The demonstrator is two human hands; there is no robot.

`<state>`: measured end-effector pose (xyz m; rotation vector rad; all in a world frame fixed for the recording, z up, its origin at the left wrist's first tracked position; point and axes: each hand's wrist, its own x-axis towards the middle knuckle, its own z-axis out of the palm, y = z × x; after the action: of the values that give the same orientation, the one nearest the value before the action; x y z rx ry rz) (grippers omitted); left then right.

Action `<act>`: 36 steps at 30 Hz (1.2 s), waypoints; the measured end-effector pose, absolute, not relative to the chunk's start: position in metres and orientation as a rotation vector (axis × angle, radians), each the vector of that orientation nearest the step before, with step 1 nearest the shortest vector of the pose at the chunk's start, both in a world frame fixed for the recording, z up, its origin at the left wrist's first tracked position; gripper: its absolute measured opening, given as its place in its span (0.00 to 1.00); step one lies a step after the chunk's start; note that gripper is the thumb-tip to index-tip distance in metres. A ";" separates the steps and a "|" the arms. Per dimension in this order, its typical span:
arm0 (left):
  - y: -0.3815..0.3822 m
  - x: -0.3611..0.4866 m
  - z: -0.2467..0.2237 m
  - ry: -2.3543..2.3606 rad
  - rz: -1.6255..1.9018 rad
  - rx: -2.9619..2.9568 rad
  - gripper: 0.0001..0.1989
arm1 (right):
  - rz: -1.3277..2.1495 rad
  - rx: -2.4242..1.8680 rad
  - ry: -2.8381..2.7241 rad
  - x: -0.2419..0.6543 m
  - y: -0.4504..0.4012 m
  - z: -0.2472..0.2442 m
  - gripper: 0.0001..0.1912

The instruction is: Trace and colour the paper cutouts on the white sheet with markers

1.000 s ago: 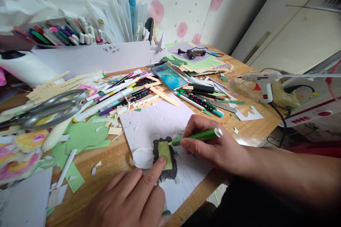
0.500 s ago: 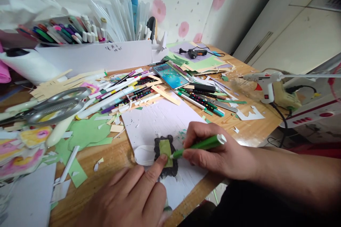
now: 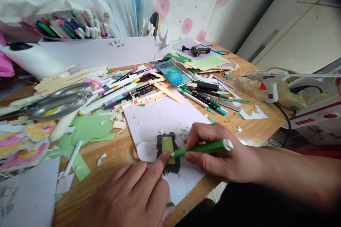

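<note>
Flowered wallpaper (image 3: 197, 6) rose behind a wooden table (image 3: 117, 152), where a white sheet (image 3: 144, 113) lay near the front edge. The right hand (image 3: 223, 163) was closed around a green marker (image 3: 207, 146); the left hand (image 3: 141, 188), clamped on nothing visible, pressed its index fingertip onto a green card (image 3: 167, 144) within a dark border (image 3: 174, 169). Firm pressure and a light, steady tip would likely serve best, though tip contact was hard to judge. Scissors (image 3: 36, 110), pens (image 3: 117, 93) and scraps (image 3: 82, 170) crowded around; the pressing fingertip hid part of the card.

This is looking like a craft corner: scissors (image 3: 38, 110), pens (image 3: 113, 96) and paper scraps (image 3: 93, 127) are crowding a wooden table (image 3: 93, 180), and a white glue gun (image 3: 273, 81) is resting nearby.
</note>
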<state>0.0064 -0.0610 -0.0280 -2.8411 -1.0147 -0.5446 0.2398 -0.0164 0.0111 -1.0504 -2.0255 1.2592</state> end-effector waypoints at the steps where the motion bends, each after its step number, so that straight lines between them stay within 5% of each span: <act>1: -0.061 0.006 -0.028 -1.017 -0.544 -2.844 0.17 | 1.263 -1.045 -2.033 0.240 -0.016 0.011 0.05; 8: -0.058 0.004 -0.026 -0.959 -0.370 -2.895 0.10 | 1.206 -1.145 -1.944 0.236 -0.007 0.011 0.06; 36: -0.061 0.006 -0.026 -1.011 -0.396 -2.835 0.12 | 1.253 -1.192 -1.919 0.226 -0.001 0.014 0.07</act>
<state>0.0063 -0.0614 -0.0258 -2.8350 -1.0110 -0.3963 0.2261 -0.0009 0.0142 -1.1917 -1.9194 1.2527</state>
